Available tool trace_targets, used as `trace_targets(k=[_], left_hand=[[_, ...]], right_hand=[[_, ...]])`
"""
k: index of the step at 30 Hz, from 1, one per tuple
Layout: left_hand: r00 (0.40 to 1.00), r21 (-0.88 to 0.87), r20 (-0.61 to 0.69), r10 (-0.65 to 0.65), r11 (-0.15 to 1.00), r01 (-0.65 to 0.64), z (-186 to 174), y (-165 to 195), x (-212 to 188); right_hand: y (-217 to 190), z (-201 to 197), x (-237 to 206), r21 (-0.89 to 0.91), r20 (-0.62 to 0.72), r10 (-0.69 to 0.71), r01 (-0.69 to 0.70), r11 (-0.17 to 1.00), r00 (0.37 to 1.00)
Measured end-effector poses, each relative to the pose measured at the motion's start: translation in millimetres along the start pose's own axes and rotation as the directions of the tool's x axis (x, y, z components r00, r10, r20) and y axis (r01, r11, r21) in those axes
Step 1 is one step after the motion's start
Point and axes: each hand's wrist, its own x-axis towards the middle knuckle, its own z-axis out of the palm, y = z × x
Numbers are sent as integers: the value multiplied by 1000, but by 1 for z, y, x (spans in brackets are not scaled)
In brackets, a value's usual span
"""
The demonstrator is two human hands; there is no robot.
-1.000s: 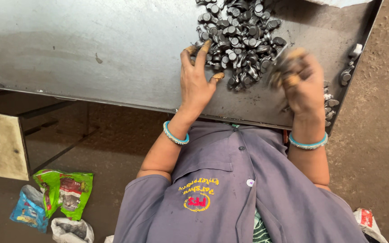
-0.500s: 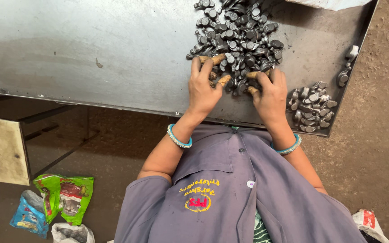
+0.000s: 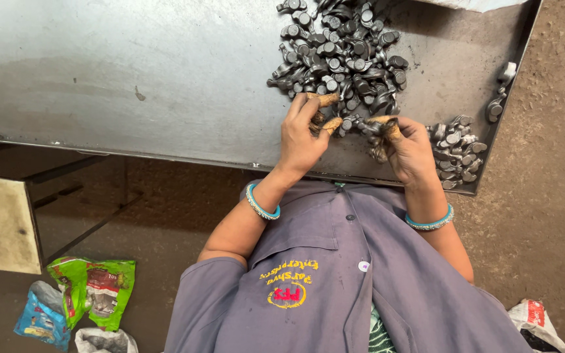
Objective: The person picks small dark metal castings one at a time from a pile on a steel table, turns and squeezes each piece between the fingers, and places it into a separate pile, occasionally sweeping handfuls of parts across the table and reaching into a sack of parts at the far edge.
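A big heap of small dark metal parts [image 3: 341, 52] lies on the grey steel table [image 3: 132, 78]. My left hand [image 3: 299, 137] is at the heap's near edge, its tan-covered fingertips pinched on one metal part [image 3: 318, 120]. Just to the right, my right hand [image 3: 410, 150] is closed around a few metal parts [image 3: 379, 140], held slightly above the table. Both wrists wear turquoise bangles. A smaller pile of the same parts [image 3: 456, 147] sits right of my right hand, near the table's corner.
A few loose parts [image 3: 498, 98] lie along the table's right edge. On the dirt floor at lower left are a green packet [image 3: 93, 287], a blue packet [image 3: 40, 317] and a white bag [image 3: 102, 340]. A pale board [image 3: 1, 222] stands left.
My right hand left the small pile, reached into the big heap beside my left hand, and both hands have now drawn back slightly with parts in their fingers.
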Motion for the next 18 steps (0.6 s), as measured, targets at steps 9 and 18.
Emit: trace_targets(k=[9, 18], left_hand=[[998, 20, -55, 28, 999, -27, -7, 1, 3], [996, 9, -87, -4, 1000, 5, -16, 0, 2]], right_hand=[[-57, 13, 11, -423, 272, 73, 51, 905, 959], [-35, 92, -4, -906, 415, -449, 404, -124, 791]])
